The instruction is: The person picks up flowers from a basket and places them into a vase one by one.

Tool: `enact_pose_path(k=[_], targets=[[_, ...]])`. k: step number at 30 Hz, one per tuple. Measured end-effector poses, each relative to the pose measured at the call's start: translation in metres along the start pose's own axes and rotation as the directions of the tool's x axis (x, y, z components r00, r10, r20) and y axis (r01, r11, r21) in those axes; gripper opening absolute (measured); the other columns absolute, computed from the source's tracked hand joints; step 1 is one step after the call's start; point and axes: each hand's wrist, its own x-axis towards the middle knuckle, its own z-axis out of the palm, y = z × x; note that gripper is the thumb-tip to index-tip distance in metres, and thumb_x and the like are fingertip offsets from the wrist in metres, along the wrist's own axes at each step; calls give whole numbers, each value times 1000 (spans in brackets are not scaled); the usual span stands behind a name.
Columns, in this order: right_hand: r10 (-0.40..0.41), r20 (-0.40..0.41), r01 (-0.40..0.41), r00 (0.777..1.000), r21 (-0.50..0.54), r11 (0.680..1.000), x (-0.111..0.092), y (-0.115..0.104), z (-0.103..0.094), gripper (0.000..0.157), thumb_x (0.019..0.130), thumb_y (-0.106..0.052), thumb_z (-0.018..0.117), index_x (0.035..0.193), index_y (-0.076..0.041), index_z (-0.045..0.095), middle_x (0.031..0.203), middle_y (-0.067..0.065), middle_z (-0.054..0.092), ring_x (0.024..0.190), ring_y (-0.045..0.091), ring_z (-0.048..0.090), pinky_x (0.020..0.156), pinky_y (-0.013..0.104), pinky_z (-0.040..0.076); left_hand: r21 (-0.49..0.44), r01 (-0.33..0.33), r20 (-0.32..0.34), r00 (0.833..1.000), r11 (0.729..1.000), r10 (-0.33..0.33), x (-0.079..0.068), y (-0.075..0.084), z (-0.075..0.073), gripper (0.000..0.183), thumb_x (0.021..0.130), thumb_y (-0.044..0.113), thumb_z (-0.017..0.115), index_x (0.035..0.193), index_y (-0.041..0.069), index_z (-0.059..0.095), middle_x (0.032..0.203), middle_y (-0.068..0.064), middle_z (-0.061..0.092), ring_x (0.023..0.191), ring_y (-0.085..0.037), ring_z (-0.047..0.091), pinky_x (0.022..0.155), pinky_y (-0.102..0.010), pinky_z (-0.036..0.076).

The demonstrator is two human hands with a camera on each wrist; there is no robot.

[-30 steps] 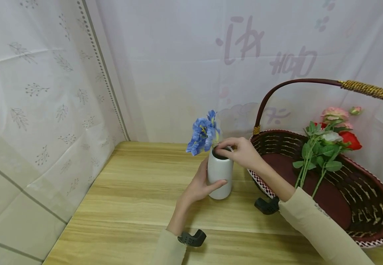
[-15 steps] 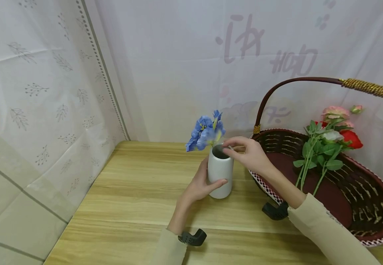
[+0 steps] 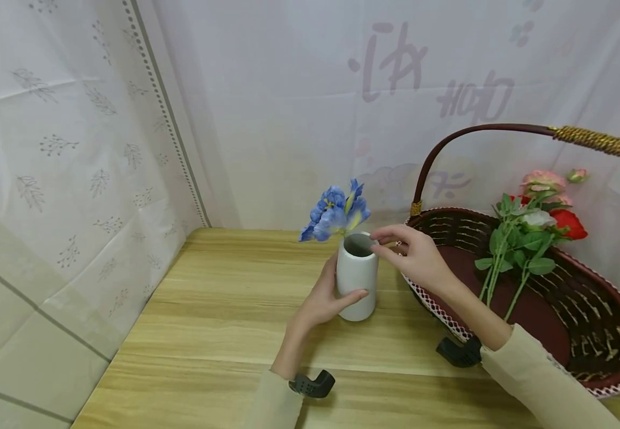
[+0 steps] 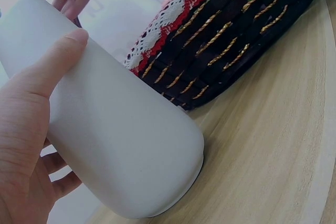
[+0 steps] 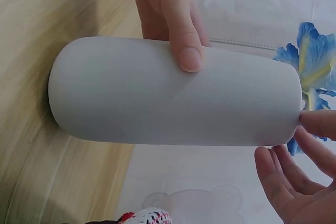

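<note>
A white vase point(image 3: 357, 289) stands upright on the wooden table, its dark mouth facing up. My left hand point(image 3: 323, 301) grips its body from the left; the thumb lies across the front, as the left wrist view of the vase point(image 4: 121, 124) also shows. Blue artificial flowers point(image 3: 336, 215) lean out over the back left of the rim, their stems hidden inside. At the right side of the rim is my right hand point(image 3: 417, 257), fingers loosely extended and holding nothing. In the right wrist view, the fingertips of that hand point(image 5: 299, 182) are right at the rim.
To the right stands a dark woven basket point(image 3: 449, 229) with lace trim and a tall arched handle point(image 3: 481, 129). Red, pink and white artificial roses point(image 3: 535, 235) lean across its back wall. A patterned cloth backdrop point(image 3: 277, 119) hangs behind the table point(image 3: 224, 333).
My right hand has drawn out of the vase's mouth and shifted right to the rim. The blue flowers have settled slightly to the right. The left hand keeps its grip on the vase.
</note>
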Motion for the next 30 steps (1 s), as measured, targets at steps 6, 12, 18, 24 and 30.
enact_pose_path(k=[6, 12, 18, 24, 30], targets=[[-27, -4, 27, 1000, -48, 999, -7, 1, -6, 27, 98, -16, 69, 123, -7, 68, 119, 10, 67, 108, 26, 65, 91, 49, 55, -9, -53, -7, 999, 999, 53, 4, 1, 2, 81, 88, 14, 80, 153, 23, 33, 137, -1, 52, 118, -19, 57, 98, -43, 49], [-28, -12, 27, 1000, -98, 995, -11, 1, -12, 30, 98, -16, 70, 125, -6, 66, 118, 11, 68, 106, 26, 65, 89, 47, 56, 4, -68, -23, 997, 998, 69, 5, 1, 3, 77, 87, 11, 81, 150, 14, 37, 132, -6, 55, 115, -22, 59, 97, -45, 49], [-44, -37, 39, 998, -127, 991, -18, 1, -21, 29, 98, -15, 69, 126, -7, 65, 121, 10, 67, 105, 23, 65, 86, 30, 56, 23, -39, -16, 999, 999, 39, 3, 3, 2, 77, 88, 19, 81, 151, 23, 36, 132, -1, 55, 116, -18, 58, 99, -43, 48], [-72, -67, 61, 995, -151, 987, -23, 2, -33, 28, 99, -13, 68, 126, -5, 64, 118, 10, 67, 101, 12, 64, 82, 13, 51, 25, -19, -11, 1000, 999, 20, 2, 2, 1, 81, 88, 20, 81, 152, 28, 33, 134, 2, 53, 119, -15, 56, 101, -42, 47], [-51, -81, 38, 995, -150, 988, -26, -1, -51, 32, 99, -14, 67, 130, -10, 62, 119, 8, 66, 102, 2, 61, 82, 12, 49, 9, -43, -15, 999, 999, 44, 3, 3, 1, 80, 87, 18, 81, 151, 28, 35, 133, 2, 55, 118, -17, 58, 99, -42, 49]])
